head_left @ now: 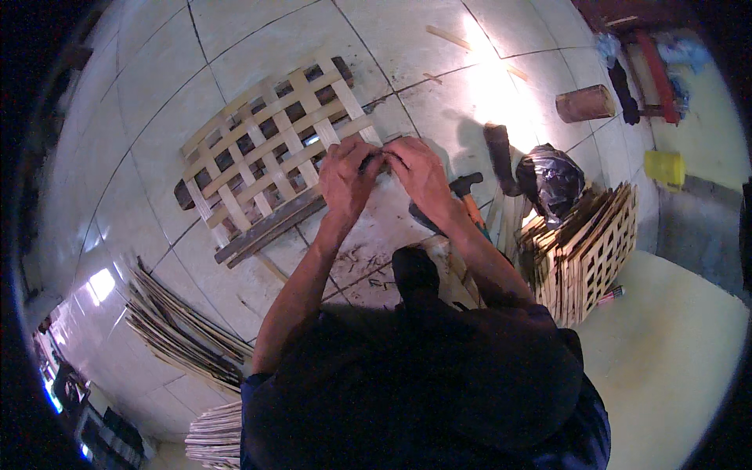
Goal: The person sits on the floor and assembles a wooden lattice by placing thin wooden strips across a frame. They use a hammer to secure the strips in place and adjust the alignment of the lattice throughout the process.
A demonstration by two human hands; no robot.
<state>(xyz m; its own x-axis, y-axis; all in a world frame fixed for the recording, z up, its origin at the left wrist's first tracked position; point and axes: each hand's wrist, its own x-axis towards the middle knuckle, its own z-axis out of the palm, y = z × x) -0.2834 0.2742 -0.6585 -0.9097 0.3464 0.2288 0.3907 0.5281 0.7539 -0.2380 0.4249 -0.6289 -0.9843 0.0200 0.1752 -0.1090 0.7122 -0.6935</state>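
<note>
A woven lattice panel [274, 142] of pale flat strips lies on the tiled floor in front of me. Along its near edge runs a dark wooden bar [270, 231]. My left hand [348, 168] is closed at the panel's right corner, its fingers curled in a pinch. Close beside it, my right hand [419, 174] is closed too, and the fingertips of both hands meet. Whatever they pinch is hidden by the fingers. Just right of my right forearm lies a hammer [472, 207] with an orange and dark handle.
At the right, a stack of lattice panels [591, 258] stands beside a black plastic bag [551, 180]. A wooden block [585, 103] and a yellow container [664, 167] are farther off. Loose dark strips [184, 329] lie at the left, above another strip stack [215, 435].
</note>
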